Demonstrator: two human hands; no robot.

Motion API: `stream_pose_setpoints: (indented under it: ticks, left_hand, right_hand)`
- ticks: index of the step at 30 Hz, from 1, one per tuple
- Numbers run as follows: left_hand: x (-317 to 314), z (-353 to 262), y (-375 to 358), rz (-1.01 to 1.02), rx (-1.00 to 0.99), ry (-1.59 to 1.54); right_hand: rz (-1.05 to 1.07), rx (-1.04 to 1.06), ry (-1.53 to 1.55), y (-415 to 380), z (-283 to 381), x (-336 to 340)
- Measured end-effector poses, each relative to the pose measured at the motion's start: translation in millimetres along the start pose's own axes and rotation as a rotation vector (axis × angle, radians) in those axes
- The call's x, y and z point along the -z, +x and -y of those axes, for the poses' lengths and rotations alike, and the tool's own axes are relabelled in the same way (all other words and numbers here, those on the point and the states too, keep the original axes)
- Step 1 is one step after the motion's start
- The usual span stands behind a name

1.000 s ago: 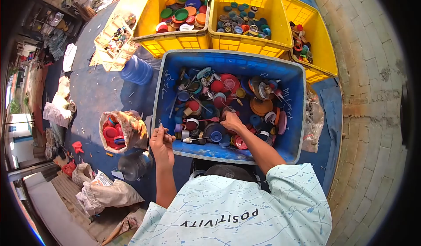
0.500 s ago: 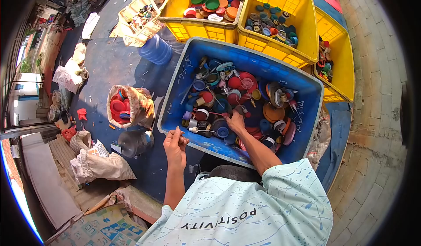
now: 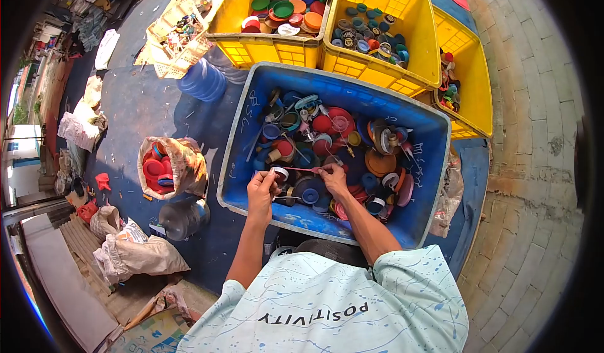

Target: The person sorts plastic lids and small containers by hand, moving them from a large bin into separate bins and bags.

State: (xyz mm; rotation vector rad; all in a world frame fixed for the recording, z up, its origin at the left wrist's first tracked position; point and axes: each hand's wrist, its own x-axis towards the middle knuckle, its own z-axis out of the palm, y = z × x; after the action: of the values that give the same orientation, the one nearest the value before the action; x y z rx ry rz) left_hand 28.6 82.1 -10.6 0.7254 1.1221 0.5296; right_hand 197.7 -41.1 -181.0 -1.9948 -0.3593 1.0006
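Note:
A thin pink plastic piece (image 3: 302, 168), like a small stick with a wider end, stretches between my hands above the blue crate (image 3: 238, 158). My right hand (image 3: 332, 180) pinches its wider end. My left hand (image 3: 260, 192) has its fingers closed at the other end, over the crate's near left part. Beneath them lies a jumble of plastic caps, lids and pump tops, among them a blue cap (image 3: 309, 196), a brown-orange lid (image 3: 380, 163) and a red lid (image 3: 340, 121). My fingers partly hide the piece's ends.
Yellow crates (image 3: 267, 50) of sorted lids and caps stand beyond the blue crate. Left of it are a sack (image 3: 189, 164) with red lids, a clear jug (image 3: 182, 219) and a blue water bottle (image 3: 204, 84). A tied white sack (image 3: 148, 257) lies farther left.
My left hand has moved from outside the crate's near edge up and over it, to the pink piece. My right hand has lifted that piece from among the caps.

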Motion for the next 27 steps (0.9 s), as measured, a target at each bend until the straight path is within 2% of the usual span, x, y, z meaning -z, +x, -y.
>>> stream_pose_setpoints:
  ticks: [3, 6, 9, 15, 18, 19, 22, 23, 27]
  left_hand:
    - [-7, -2, 18, 0.043, 0.033, 0.06]
    - [-1, 1, 43, 0.044, 0.071, 0.177]
    - [10, 8, 70, -0.025, 0.056, 0.246]
    - [19, 17, 108, -0.039, 0.044, 0.405]
    - [16, 36, 126, -0.103, -0.202, 0.803]
    - [18, 41, 133, -0.07, -0.207, 0.928]
    - [3, 50, 145, -0.067, -0.397, 1.341]
    - [-3, 51, 148, -0.027, -0.293, 1.419]
    - [-7, 72, 158, -0.025, -0.351, 1.556]
  right_hand:
    - [-0.025, -0.071, 0.116, 17, -28, 4]
    - [-0.007, -0.166, 0.256, -1, 15, 27]
    - [-0.021, -0.158, 0.303, -2, 15, 37]
    - [-0.105, -0.182, 0.405, -2, 9, 56]
    - [-0.136, -0.202, 0.575, -9, 22, 71]
    - [-0.123, -0.22, 0.636, -9, 23, 76]
    - [-0.192, -0.193, 0.812, -14, 31, 86]
    - [-0.2, -0.182, 0.868, -14, 27, 90]
    - [-0.191, -0.104, 1.07, -28, 41, 102]
